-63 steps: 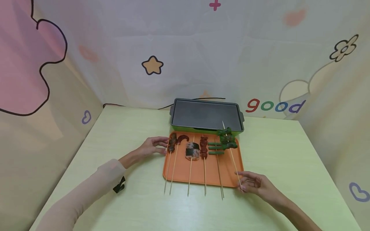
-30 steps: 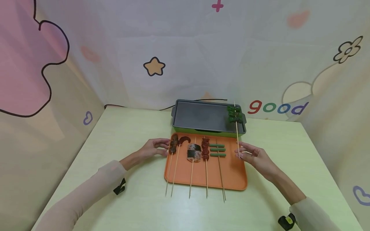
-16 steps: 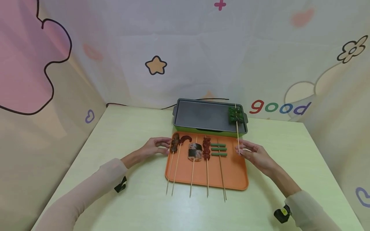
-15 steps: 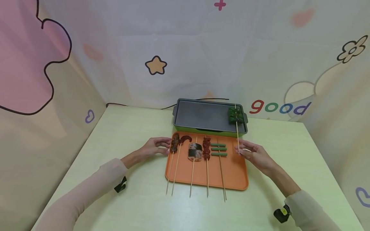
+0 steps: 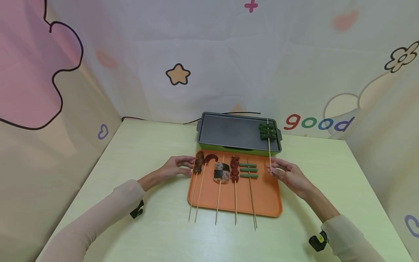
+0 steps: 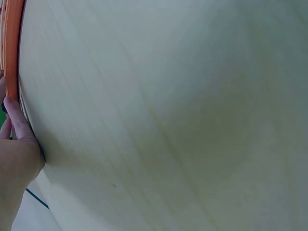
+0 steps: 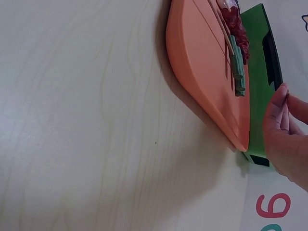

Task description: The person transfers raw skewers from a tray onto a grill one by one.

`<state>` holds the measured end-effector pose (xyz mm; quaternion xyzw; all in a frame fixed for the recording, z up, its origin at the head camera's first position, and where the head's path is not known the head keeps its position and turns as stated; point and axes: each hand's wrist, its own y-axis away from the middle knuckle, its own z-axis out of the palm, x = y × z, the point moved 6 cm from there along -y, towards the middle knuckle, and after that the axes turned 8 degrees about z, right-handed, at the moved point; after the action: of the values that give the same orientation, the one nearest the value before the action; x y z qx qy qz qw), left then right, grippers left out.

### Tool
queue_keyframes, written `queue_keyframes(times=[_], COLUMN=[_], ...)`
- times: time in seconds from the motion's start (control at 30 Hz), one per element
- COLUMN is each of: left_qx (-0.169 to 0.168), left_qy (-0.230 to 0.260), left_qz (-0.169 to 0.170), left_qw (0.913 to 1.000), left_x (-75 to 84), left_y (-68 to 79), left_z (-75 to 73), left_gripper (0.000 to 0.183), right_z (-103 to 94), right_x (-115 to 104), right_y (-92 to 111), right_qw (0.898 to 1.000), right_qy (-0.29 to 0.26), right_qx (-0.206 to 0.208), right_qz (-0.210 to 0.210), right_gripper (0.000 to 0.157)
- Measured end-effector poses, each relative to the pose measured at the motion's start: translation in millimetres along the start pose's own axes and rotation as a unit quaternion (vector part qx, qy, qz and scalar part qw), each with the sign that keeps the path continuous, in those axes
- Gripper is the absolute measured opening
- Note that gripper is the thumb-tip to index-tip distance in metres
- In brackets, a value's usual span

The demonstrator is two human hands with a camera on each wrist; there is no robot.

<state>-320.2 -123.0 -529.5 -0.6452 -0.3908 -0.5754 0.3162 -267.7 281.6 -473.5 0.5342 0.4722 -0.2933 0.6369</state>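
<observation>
In the head view my right hand [image 5: 291, 176] pinches the lower stick of a green pepper skewer [image 5: 267, 131] between thumb and fingertips. The pepper pieces lie over the right end of a grey-topped grill [image 5: 232, 129]. My left hand [image 5: 173, 167] rests with loosely extended fingers at the left rim of an orange tray [image 5: 226, 200]; thumb and fingers stand apart. On the tray, left to right, are a brown meat skewer [image 5: 198, 163], a dark red curled tentacle skewer [image 5: 211, 157], a black-banded roll skewer [image 5: 222, 173], a red meat skewer [image 5: 234, 169] and a green bean skewer [image 5: 248, 170].
The grill's green side [image 7: 257, 86] stands right behind the tray. Skewer sticks overhang the tray's front edge. A pale wooden table [image 5: 157, 233] lies beneath, with a patterned cloth [image 5: 222, 65] hanging behind and at both sides. A black strap piece shows at each wrist.
The right hand has lifted the green pepper skewer from over the tray forward onto the grill's right end, then barely moved. The left hand has stayed at the tray's left rim.
</observation>
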Motion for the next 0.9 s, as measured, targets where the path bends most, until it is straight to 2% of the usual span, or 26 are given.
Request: queue_keyframes(times=[0.5,0.9], left_qx=[0.000,0.004], left_qy=[0.001,0.004], left_qz=[0.007,0.002], left_qw=[1.0000,1.0000], left_x=[-1.1,0.5], left_y=[-1.3,-1.6], left_z=[0.2,1.5], left_gripper=[0.062,0.062], right_z=[-3.5,3.5], right_x=[3.5,23.7], right_y=[10.9,45.5], right_qw=[1.000,0.998], right_qy=[-0.008,-0.011], right_qx=[-0.021,-0.065], right_qz=[0.011,0.019], right_gripper=[0.071,0.063])
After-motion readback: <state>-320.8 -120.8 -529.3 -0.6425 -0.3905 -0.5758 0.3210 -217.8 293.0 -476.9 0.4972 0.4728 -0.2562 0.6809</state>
